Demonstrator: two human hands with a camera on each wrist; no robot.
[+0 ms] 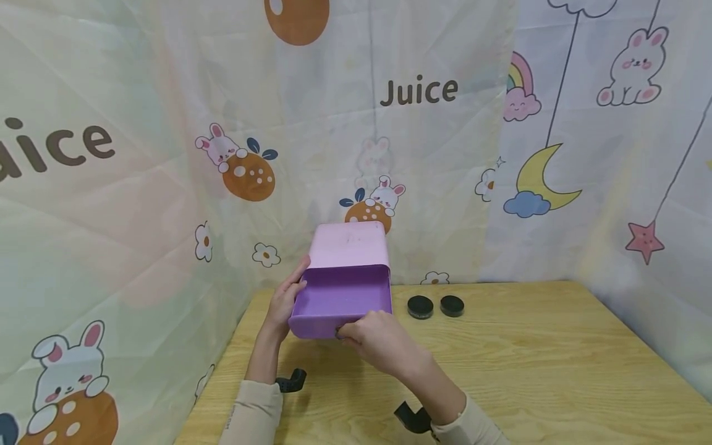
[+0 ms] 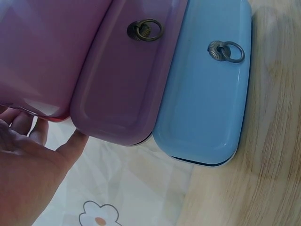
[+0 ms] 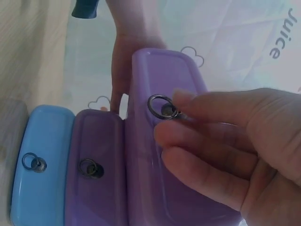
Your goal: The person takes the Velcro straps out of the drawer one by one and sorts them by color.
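A small chest of drawers with a pale pink top [image 1: 348, 245] stands at the back of the table. Its purple top drawer [image 1: 317, 327] is pulled out, and its inside shows. My right hand [image 1: 384, 343] pinches the metal ring pull [image 3: 150, 109] on that drawer between thumb and forefinger. Against the chest's left side rests my left hand [image 1: 282, 304], fingers fairly straight. Below, the darker purple drawer [image 2: 120, 89] and the blue drawer [image 2: 207, 108] are closed, each with a ring pull. My left fingertips are partly hidden behind the chest.
Two round black discs [image 1: 419, 307] lie on the wooden table [image 1: 500, 358] just right of the chest. A printed cloth [image 1: 434, 154] hangs behind and along the sides. Black wrist mounts [image 1: 295, 381] sit on both forearms.
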